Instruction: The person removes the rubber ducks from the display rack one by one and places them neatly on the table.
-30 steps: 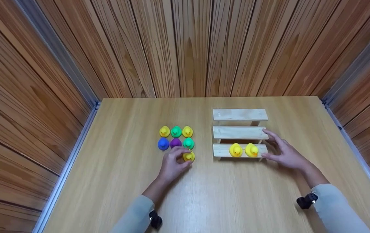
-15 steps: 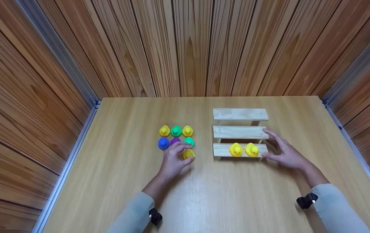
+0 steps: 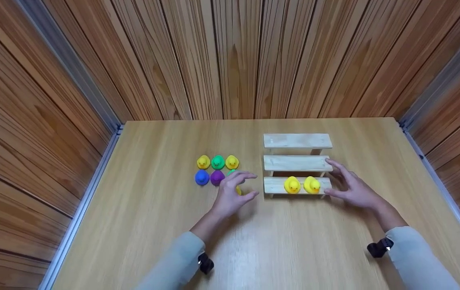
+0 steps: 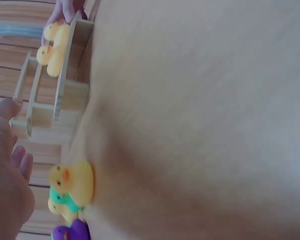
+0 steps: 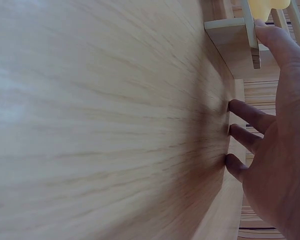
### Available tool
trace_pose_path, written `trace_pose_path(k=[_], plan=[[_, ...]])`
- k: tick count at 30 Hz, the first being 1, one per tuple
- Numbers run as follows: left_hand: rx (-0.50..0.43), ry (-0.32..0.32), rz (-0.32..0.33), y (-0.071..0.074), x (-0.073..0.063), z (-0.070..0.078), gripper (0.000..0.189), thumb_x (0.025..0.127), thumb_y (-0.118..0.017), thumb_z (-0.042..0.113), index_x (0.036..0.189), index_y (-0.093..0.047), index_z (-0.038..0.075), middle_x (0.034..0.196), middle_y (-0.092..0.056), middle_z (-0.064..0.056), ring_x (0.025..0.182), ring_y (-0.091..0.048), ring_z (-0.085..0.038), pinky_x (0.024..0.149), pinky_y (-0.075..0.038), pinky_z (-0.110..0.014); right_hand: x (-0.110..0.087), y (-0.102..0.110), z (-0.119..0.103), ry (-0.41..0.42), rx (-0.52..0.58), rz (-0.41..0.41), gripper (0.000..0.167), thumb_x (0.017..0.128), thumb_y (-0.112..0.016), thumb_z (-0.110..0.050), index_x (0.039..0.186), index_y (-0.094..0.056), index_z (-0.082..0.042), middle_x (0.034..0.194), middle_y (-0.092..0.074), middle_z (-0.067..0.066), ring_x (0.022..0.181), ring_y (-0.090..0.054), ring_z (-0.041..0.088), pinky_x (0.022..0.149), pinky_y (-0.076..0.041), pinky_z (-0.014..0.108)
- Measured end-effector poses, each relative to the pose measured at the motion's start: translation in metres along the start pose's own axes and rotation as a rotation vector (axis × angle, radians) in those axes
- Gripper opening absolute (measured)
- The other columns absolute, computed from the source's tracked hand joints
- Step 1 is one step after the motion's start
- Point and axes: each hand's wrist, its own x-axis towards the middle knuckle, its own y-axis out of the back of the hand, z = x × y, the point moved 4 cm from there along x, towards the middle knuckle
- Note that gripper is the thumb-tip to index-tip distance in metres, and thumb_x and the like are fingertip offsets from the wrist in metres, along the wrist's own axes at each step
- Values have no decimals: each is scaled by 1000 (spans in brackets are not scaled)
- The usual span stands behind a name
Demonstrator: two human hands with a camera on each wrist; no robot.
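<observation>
My left hand (image 3: 229, 198) hovers with nothing between its spread thumb and fingers. Partly hidden behind it, a yellow rubber duck (image 4: 74, 184) stands on the table in the left wrist view, apart from the hand. My right hand (image 3: 353, 191) rests against the right end of a three-step wooden shelf (image 3: 297, 141), thumb at the lowest step and index finger at the middle one. Its other fingertips (image 5: 233, 161) reach down to the tabletop in the right wrist view. On the lowest step sit two yellow ducks, one (image 3: 292, 185) left of the other (image 3: 312, 185).
Left of the shelf, more ducks stand in two rows: a yellow (image 3: 203, 162), a green (image 3: 217, 162) and another yellow duck (image 3: 232, 162) behind a blue (image 3: 202, 177), a purple (image 3: 217, 177) and a mostly hidden green one. Wood-plank walls (image 3: 234, 60) surround the table.
My left hand has let go of the yellow duck, opened wider and moved right toward the shelf. The duck stays on the table. My right hand has kept its place.
</observation>
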Motion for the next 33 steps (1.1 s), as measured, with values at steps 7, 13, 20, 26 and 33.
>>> trace_pose_path(k=[7, 13, 20, 26, 33], plan=[[-45, -5, -68, -21, 9, 15, 49, 97, -90, 17, 143, -73, 10, 141, -73, -12, 135, -72, -34, 115, -64, -43, 1, 1, -2, 4, -1, -6, 99, 105, -82, -27, 181, -18, -32, 173, -42, 34, 162, -37, 61, 126, -19, 93], [-55, -43, -120, -37, 15, 25, 52, 97, -90, 17, 146, -72, 14, 147, -72, -9, 141, -69, -27, 118, -62, -38, 1, 1, -2, -11, -3, -8, 99, 106, -81, -29, 181, -17, -32, 174, -42, 34, 163, -37, 61, 128, -20, 91], [-79, -72, -134, -51, 21, 33, 51, 96, -91, 17, 143, -73, 15, 146, -72, -8, 140, -69, -25, 118, -61, -34, 1, 0, -2, -13, -12, -2, 99, 106, -81, -30, 181, -17, -31, 173, -44, 34, 162, -39, 60, 128, -22, 90], [-77, -73, -147, -62, 26, 38, 50, 98, -90, 19, 144, -73, 15, 145, -71, -5, 138, -68, -20, 117, -61, -31, 1, 1, -2, -2, -5, -4, 98, 106, -80, -28, 181, -17, -30, 174, -42, 35, 161, -39, 61, 129, -21, 90], [-92, -44, -161, -76, 32, 38, 46, 99, -89, 19, 143, -74, 13, 145, -72, -5, 136, -69, -22, 117, -63, -41, 0, 1, -1, 4, 5, -5, 99, 106, -81, -27, 181, -17, -31, 175, -40, 35, 162, -38, 62, 129, -21, 89]])
